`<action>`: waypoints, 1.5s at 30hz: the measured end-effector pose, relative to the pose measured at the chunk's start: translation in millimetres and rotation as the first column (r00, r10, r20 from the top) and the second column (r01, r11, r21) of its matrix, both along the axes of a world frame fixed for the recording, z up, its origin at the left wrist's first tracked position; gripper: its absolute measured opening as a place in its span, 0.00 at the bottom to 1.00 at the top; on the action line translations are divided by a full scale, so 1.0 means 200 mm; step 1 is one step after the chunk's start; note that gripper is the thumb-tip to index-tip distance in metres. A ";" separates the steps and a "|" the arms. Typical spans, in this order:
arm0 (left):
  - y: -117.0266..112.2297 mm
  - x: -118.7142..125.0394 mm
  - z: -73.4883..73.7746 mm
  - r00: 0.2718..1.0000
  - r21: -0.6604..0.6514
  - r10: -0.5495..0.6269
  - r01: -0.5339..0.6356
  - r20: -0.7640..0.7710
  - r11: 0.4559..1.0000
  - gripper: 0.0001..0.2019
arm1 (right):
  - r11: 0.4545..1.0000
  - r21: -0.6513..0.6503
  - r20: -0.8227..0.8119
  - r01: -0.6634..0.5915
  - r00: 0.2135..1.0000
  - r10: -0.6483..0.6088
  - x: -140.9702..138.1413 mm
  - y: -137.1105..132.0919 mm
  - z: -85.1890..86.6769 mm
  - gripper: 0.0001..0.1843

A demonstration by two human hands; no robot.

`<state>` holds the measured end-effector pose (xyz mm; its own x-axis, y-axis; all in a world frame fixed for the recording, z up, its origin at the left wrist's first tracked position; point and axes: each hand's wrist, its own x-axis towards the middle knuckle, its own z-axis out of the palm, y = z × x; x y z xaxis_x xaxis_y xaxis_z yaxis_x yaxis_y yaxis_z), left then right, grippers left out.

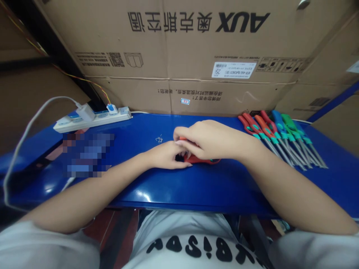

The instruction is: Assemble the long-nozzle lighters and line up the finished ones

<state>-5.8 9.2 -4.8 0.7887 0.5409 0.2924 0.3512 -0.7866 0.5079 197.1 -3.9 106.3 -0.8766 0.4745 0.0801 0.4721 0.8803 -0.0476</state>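
A pair of red-handled scissors [202, 160] lies on the blue table [230, 183] in the middle, mostly covered by both hands. My right hand [209, 140] is curled over the handles from above, fingers closed on them. From the left, my left hand [165, 155] meets it, with its fingertips pinched at the same scissors. The blades are hidden under the hands.
A row of several scissors [280, 136] with red, blue and green handles lies at the right of the table. At the back left is a white power strip [92, 117] with plugs and a white cable. A small metal clip [159, 139] lies near the hands. Big cardboard boxes [182, 56] stand behind.
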 end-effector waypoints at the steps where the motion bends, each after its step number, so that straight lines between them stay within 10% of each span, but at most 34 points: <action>1: 0.00 0.00 0.00 1.000 -0.004 -0.013 0.013 0.008 1.000 0.12 | 0.999 -0.029 -0.015 -0.014 1.000 0.013 0.00 0.00 0.00 0.14; 13: 0.01 0.00 0.00 0.999 -0.012 -0.032 0.032 0.007 0.999 0.10 | 0.980 -0.195 -0.098 -0.049 0.995 0.030 0.02 0.00 0.00 0.20; 19: 0.01 0.00 0.00 1.000 0.011 -0.001 0.001 0.009 1.000 0.10 | 0.998 -0.058 -0.045 0.018 0.999 -0.020 0.01 0.01 0.00 0.15; 32: 0.00 0.00 0.01 1.000 0.072 -0.013 0.013 -0.002 0.997 0.11 | 0.923 -0.363 -0.216 -0.123 0.975 0.044 0.03 0.03 0.01 0.13; 36: 0.00 0.01 0.03 0.998 0.026 -0.058 0.058 0.011 0.998 0.08 | 0.896 -0.438 -0.370 -0.073 0.923 -0.106 0.12 0.08 0.04 0.12; 40: 0.00 0.01 0.03 0.998 0.015 -0.059 0.059 0.010 0.998 0.03 | 0.881 -0.452 -0.380 0.142 0.863 -0.334 0.25 0.14 -0.06 0.23; 45: 0.00 0.01 0.06 0.995 0.113 -0.072 0.080 -0.074 0.990 0.05 | 0.831 -0.529 -0.005 0.169 0.979 -0.203 0.35 0.18 -0.24 0.13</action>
